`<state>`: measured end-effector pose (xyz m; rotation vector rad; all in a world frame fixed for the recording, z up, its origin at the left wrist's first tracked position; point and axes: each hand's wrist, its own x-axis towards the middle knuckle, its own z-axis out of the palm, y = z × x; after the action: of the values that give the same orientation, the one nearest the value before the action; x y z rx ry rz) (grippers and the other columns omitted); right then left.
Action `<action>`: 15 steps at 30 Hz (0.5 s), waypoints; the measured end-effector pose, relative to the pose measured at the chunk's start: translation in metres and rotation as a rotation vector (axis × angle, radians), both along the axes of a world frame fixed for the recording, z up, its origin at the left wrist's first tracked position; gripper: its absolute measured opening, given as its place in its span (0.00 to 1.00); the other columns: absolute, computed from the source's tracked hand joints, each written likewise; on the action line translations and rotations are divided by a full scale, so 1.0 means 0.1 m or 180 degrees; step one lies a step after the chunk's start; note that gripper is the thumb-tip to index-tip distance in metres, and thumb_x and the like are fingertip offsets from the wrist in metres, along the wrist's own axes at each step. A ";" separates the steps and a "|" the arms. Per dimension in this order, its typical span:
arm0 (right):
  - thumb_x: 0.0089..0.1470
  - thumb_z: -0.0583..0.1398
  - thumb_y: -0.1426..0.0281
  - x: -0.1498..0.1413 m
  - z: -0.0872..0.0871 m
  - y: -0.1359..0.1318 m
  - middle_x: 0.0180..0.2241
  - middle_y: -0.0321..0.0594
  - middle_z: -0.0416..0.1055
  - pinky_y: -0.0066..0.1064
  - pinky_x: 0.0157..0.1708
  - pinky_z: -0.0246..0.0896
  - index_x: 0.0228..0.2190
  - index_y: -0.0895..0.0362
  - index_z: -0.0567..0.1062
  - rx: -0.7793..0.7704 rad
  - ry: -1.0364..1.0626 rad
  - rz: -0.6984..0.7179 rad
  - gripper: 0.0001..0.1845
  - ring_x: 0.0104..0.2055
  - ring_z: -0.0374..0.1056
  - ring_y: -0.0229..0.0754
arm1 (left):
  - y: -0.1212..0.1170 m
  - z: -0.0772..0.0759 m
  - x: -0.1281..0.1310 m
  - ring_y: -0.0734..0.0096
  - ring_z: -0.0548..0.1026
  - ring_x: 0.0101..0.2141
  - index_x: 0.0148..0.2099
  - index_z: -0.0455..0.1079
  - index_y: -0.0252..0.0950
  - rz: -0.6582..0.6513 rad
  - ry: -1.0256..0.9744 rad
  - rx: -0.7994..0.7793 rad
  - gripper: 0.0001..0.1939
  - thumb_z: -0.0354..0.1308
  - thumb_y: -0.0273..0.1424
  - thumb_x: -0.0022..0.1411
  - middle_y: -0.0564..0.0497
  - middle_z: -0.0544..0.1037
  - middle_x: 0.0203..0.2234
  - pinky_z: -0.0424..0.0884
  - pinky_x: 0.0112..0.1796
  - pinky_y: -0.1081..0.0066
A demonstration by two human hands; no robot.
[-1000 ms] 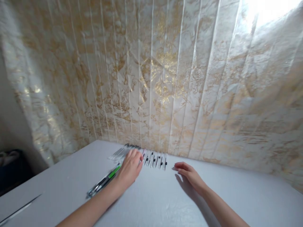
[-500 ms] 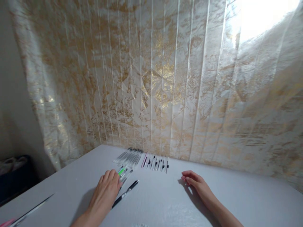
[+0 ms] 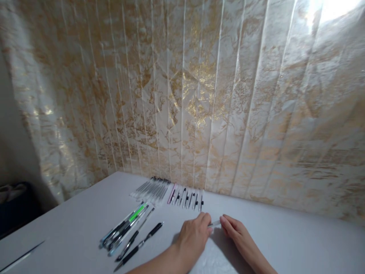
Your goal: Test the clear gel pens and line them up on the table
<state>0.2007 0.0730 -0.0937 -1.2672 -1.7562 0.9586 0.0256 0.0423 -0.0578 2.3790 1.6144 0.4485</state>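
Over the white table, my left hand (image 3: 195,233) is closed around a slim pen (image 3: 215,223), most of which it hides. Only a short, pale, clear-looking stretch shows between my hands. My right hand (image 3: 234,230) pinches the far end of that pen between thumb and fingertips. To the left of my hands lies a group of pens (image 3: 122,230), one with a bright green barrel. Nearest my left forearm is a black and silver pen (image 3: 139,245), lying slantwise.
Thin clear refills or tubes with dark tips (image 3: 154,190) lie side by side at the table's back. Beside them stretches a row of short clear pen parts with black clips (image 3: 186,198). A thin dark rod (image 3: 23,255) lies far left. A gold-patterned curtain (image 3: 182,95) hangs behind.
My left hand has moved right from the pen group, bringing a pen to my right hand. My right hand now pinches the pen's end. The view has shifted slightly.
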 end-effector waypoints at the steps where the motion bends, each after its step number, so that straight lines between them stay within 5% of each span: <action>1: 0.51 0.49 0.42 0.02 0.00 0.01 0.19 0.30 0.49 0.30 0.25 0.46 0.18 0.53 0.56 -0.0031 -0.0003 -0.0002 0.29 0.24 0.48 0.37 | 0.03 -0.02 -0.02 0.65 0.77 0.38 0.44 0.67 0.39 -0.0079 -0.0120 0.0031 0.06 0.54 0.28 0.65 0.53 0.77 0.40 0.69 0.37 0.72; 7: 0.50 0.50 0.42 -0.01 0.00 0.02 0.20 0.30 0.48 0.30 0.27 0.45 0.18 0.53 0.54 -0.0201 0.0053 -0.0006 0.29 0.25 0.47 0.38 | 0.09 -0.06 -0.14 0.70 0.75 0.37 0.40 0.73 0.38 -0.0200 -0.0635 0.0124 0.05 0.55 0.28 0.65 0.53 0.76 0.36 0.66 0.38 0.76; 15: 0.54 0.48 0.44 0.03 0.03 -0.06 0.20 0.32 0.52 0.31 0.28 0.47 0.17 0.54 0.57 -0.0124 0.0063 0.0103 0.29 0.25 0.50 0.39 | 0.01 -0.08 -0.14 0.66 0.77 0.32 0.40 0.73 0.41 -0.0329 -0.0591 -0.0304 0.17 0.42 0.35 0.71 0.52 0.80 0.29 0.65 0.32 0.74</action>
<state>0.2034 0.0669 -0.0907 -1.2531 -1.7554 1.0248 0.0111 0.0429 -0.0661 2.2639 1.3941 0.5418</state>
